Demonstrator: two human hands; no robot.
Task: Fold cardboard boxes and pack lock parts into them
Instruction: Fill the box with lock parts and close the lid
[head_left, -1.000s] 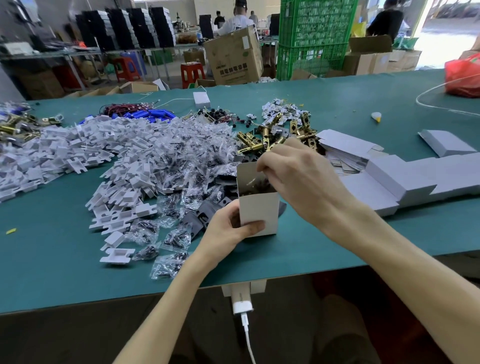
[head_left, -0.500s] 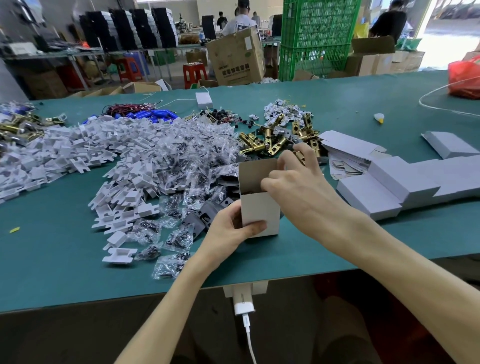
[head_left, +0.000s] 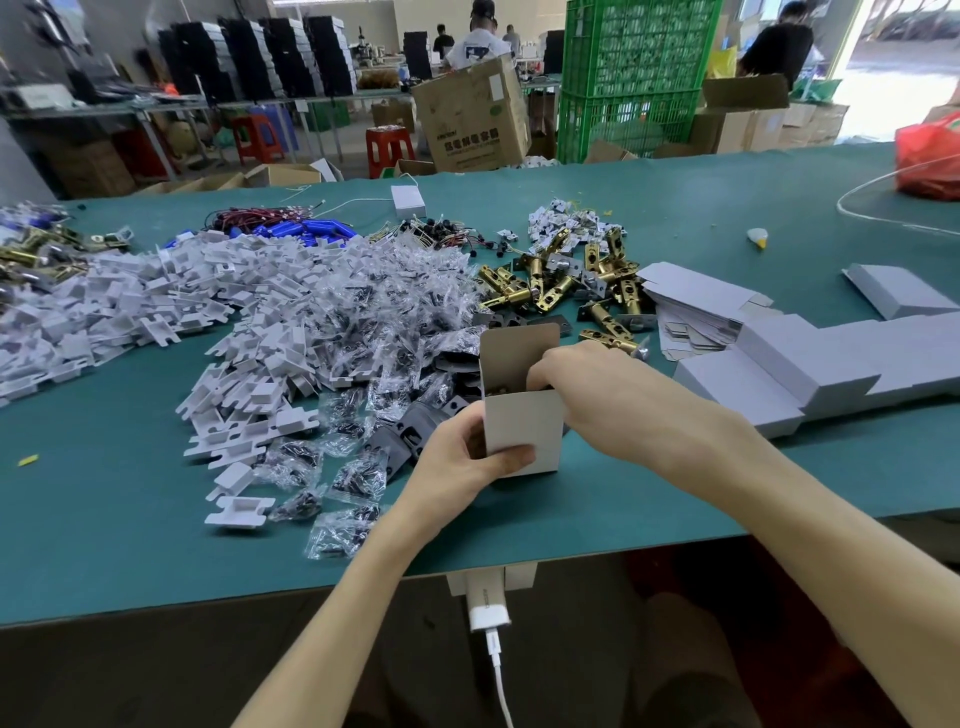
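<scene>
Gripping the box (head_left: 524, 428) with the left hand (head_left: 457, 467) at frame centre, standing it upright on the table (head_left: 104, 519), mouth facing up. Dipping the right hand (head_left: 597, 400) in from the right, fingers hidden inside; holding anything, impossible to tell. Leaving latches (head_left: 550, 291) just above, nearer the right.

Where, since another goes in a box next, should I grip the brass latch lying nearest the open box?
Probably pinch the brass latch by its round barrel, mid-length, from above: it lies flat on the mat, pointing left-right, at the near edge of the pile.
</scene>
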